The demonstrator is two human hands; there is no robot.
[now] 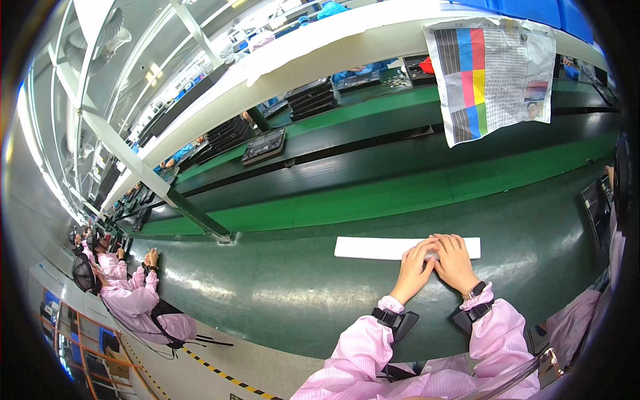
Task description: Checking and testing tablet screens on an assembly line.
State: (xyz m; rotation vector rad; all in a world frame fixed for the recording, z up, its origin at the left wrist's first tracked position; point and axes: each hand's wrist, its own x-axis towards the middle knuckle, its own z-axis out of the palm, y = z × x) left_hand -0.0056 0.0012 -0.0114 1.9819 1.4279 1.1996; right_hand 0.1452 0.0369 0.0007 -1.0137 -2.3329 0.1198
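Observation:
A long, flat white strip [367, 248] lies crosswise on the green table; whether it is foam, card or folded paper I cannot tell. Over its right half rest both hands, close together with fingertips near each other. My left hand [415, 270] lies with its fingers stretched out and the thumb toward the other hand. Beside it, my right hand [455, 263] is also flat, fingers extended across the strip. Neither hand grips anything that I can see. The part of the strip under the fingers is hidden. Pink sleeves and black wrist straps with small boxes cover both wrists.
Beyond the green tabletop [280, 280] runs a dark conveyor channel with a black tray [265, 145] on it. A printed sheet [493, 80] hangs from the white shelf [360, 53]. A post [200, 215] stands left. Co-workers in pink [137, 300] sit at left; another is at far right.

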